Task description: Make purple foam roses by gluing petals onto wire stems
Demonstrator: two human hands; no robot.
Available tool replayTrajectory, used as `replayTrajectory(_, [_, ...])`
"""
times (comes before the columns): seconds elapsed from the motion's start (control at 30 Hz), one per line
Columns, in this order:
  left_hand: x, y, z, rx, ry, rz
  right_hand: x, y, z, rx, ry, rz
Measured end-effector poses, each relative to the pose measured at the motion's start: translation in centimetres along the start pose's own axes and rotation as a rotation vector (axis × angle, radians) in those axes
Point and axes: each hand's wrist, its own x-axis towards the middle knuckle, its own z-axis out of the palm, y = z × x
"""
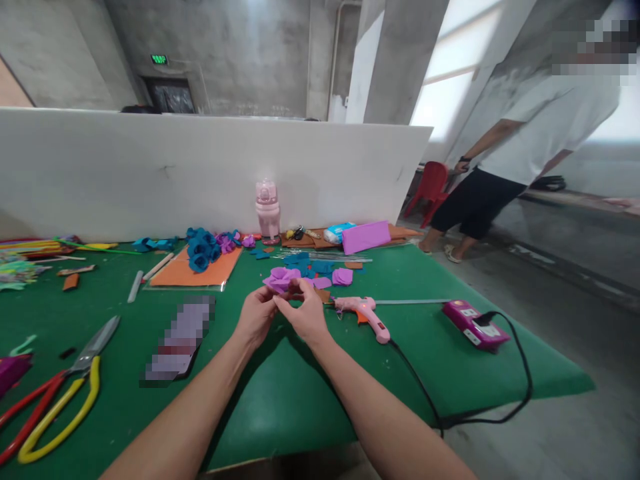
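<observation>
Nothing in the view could be read. A green lit sign [159, 59] hung on the concrete wall above a dark doorway [171, 95], but its characters were too small and blurred to make out. White labels sat on the magenta power strip [475, 324] at the right of the green table [280, 400], their print illegible.

Both forearms stretched forward; left hand [256, 315] and right hand [306, 313] meet, fingertips pinched together.
</observation>
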Motion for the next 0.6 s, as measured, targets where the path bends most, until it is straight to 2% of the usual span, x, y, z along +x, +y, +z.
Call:
replayTrajectory(0.33, [-0.07,-0.26,0.01,0.015,-0.005,-0.008,0.09,-0.14,-0.25,-0.032,0.036,-0.036])
replayTrajectory(0.6, [0.08,-0.35,-0.17,0.020,-0.022,-0.011,0.27,0.03,-0.38,0.009,0.045,-0.006])
